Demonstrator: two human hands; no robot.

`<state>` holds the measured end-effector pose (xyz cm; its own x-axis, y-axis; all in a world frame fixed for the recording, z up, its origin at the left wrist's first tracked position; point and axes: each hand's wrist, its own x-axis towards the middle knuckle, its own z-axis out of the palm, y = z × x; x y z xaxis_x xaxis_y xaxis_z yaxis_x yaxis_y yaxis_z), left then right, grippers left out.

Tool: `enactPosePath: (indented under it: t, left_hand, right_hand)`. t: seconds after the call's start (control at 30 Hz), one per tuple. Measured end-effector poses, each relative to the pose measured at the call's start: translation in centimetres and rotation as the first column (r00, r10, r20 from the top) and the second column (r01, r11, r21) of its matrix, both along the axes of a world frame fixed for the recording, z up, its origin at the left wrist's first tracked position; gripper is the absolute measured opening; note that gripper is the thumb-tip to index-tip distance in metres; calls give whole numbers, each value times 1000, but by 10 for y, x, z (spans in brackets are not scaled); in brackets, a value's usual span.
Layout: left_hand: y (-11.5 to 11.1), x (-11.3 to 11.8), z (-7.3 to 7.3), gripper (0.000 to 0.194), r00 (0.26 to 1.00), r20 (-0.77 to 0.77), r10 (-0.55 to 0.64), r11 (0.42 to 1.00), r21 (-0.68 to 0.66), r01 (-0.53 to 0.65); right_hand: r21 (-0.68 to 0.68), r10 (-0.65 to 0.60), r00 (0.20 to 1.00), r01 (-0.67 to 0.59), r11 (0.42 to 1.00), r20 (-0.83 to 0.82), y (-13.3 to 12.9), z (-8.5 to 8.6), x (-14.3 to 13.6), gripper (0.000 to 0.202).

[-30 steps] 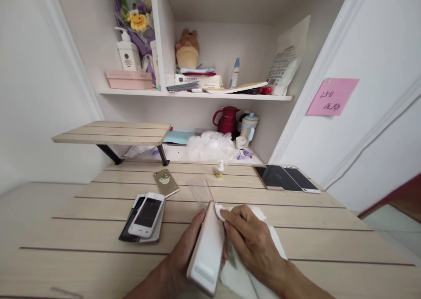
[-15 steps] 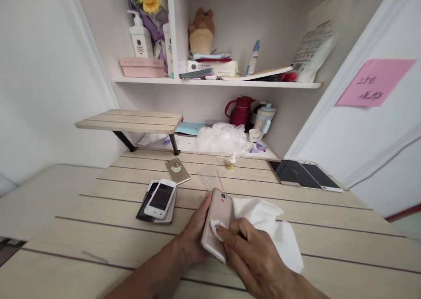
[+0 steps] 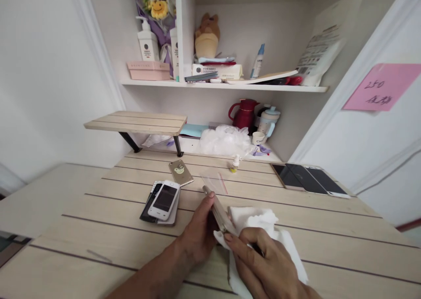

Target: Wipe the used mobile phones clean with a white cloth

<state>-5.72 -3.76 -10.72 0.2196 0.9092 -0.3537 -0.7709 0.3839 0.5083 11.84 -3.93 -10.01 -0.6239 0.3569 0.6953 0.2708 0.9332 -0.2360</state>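
Note:
My left hand (image 3: 200,231) is closed round a pinkish-gold phone (image 3: 221,213), tilted so that its narrow side faces me. Between the thumb and fingers of my right hand (image 3: 263,257) is a small piece of white wipe (image 3: 219,238), touching the phone's lower end. A larger white cloth (image 3: 258,217) lies on the table under and behind my right hand. I cannot tell whether the small piece is joined to it. Beyond the phone lie a clear zip bag (image 3: 213,181) and a small white-capped bottle (image 3: 234,163).
To the left, a white phone (image 3: 164,200) lies on other phones, with a gold phone (image 3: 180,172) behind. Several phones (image 3: 309,179) lie side by side at the right. A small raised wooden stand (image 3: 138,122) and a shelf (image 3: 223,85) border the back.
The phone has turned from showing its back to showing its edge. My right hand has moved the wipe from the phone's back down to its lower end. The view has shifted slightly.

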Motion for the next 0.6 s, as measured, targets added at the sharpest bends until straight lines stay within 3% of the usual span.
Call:
enactPosePath:
  t: [0.1,0.23,0.37,0.47,0.53,0.6]
  left_hand:
    - [-1,3,-1,31,993,51,105,990,86,-109]
    - [1,5,-4,22,989,80,127,975,173,-140]
    - [4,-4,2,16,977,143,156,976,127,-175]
    - [5,-13,11,17,973,103,206,973,86,-215]
    - [5,-17,14,22,981,64,186,978,85,-191]
    - [4,-18,11,28,987,-16,162,983,94,-160]
  right_hand:
    - [-43,-41,999,40,998,-33,0,1,6,65]
    - [-59,-105,990,100,993,-95,4,-1,8,61]
    - [-51,-75,996,73,996,-54,13,-9,-1,44]
    - [-221,-143,989,132,966,-33,22,-15,-8,24]
    - [-422,-230,968,169,891,-98,28,-17,-9,16]
    - [-502,-319,938,211,839,-138,33,-16,-10,11]
